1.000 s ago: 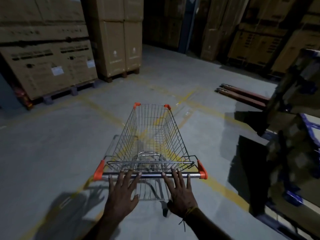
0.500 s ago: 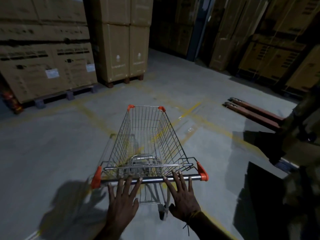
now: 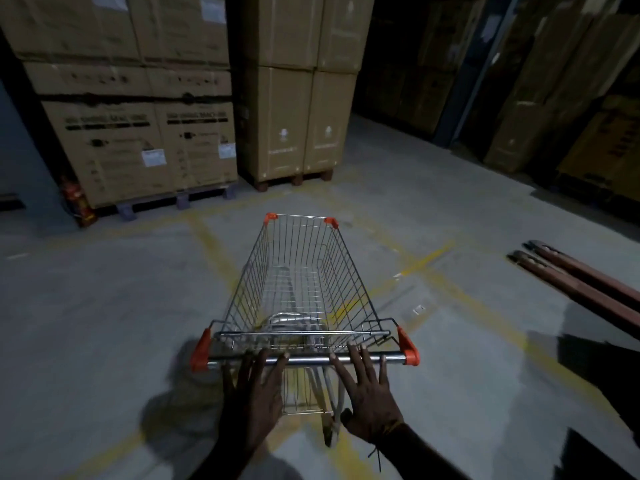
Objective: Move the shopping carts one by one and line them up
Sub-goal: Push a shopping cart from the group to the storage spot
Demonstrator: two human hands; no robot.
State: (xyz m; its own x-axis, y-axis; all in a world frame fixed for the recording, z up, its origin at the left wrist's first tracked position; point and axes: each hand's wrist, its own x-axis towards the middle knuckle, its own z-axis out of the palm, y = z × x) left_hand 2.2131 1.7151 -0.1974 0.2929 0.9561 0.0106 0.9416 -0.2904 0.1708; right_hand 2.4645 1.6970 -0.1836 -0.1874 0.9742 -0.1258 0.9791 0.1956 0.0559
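Note:
One wire shopping cart with orange corner caps stands on the concrete floor straight ahead of me, its basket empty and pointing away toward the stacked boxes. Its metal handle bar runs across just in front of me. My left hand lies flat on the bar left of centre, fingers spread and straight. My right hand rests the same way right of centre, with a thread around the wrist. Neither hand curls around the bar. No other cart is in view.
Stacked cardboard boxes on pallets and taller boxes stand beyond the cart. A red fire extinguisher leans at the left. Two pallet jack forks lie on the floor at right. Faded yellow lines cross the floor.
The cart and my view have swung to the left and forward, toward the pallet boxes. The blue rack at right has left the view. Both hands stay flat on the handle.

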